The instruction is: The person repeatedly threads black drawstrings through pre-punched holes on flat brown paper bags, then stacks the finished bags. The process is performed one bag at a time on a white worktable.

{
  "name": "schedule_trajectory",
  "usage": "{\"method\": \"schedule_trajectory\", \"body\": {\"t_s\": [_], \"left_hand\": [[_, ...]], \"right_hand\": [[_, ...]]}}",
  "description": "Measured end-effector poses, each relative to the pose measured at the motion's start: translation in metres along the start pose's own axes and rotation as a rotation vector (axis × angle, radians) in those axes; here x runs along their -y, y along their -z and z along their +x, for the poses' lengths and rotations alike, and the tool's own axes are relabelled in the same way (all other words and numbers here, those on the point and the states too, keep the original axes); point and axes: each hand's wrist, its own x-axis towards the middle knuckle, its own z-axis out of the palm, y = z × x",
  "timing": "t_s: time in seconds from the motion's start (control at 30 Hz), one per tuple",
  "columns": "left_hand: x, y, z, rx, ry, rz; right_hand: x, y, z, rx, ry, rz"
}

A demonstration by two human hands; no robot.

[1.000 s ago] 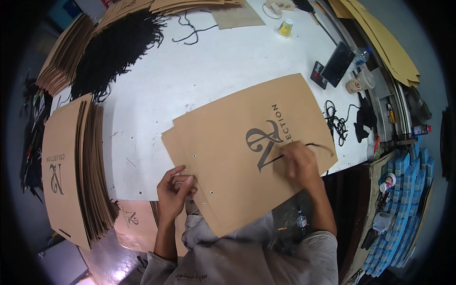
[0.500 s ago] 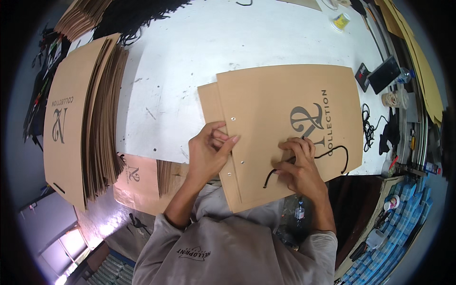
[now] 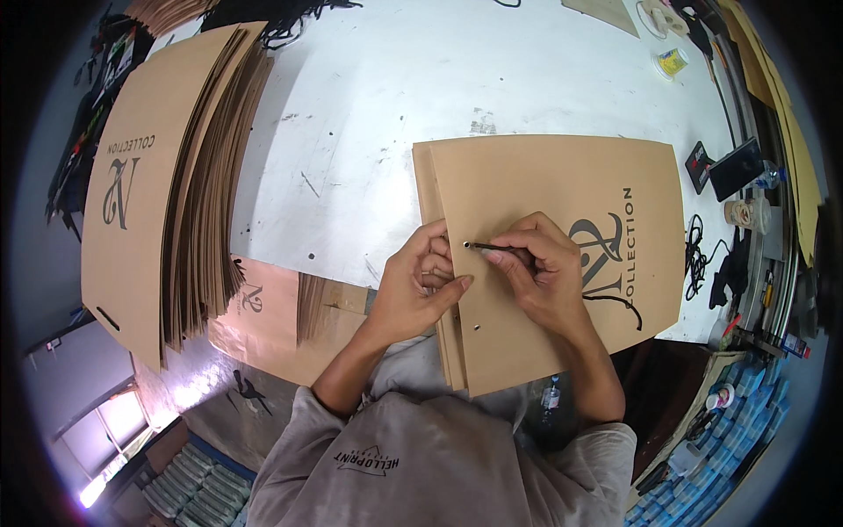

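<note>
a small packaging workshop. left of the hands stands a tall stack of flat brown kraft paper bags with a printed logo [image 3: 154,176], leaning on the big white worktable [image 3: 395,97]. beyond the hands lie black cord handles in a heap [image 3: 290,22]; to their right, a cluttered strip of tools and tape rolls [image 3: 746,211].

Folded bag [image 3: 562,255]: matt brown kraft paper, smooth, black print. Cord [image 3: 615,303]: black, woven cloth, with a stiff glossy tip. Stack of flat bags [image 3: 167,184]: same matt kraft paper. Surface [image 3: 439,79]: white, smooth, slightly scuffed and marked.
</note>
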Motion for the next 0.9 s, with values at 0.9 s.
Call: {"method": "schedule_trajectory", "body": {"t_s": [0.9], "left_hand": [[-0.007, 0.032, -0.027, -0.004, -0.155, -0.035]], "right_hand": [[0.001, -0.036, -0.010, 0.004, 0.102, -0.062]]}}
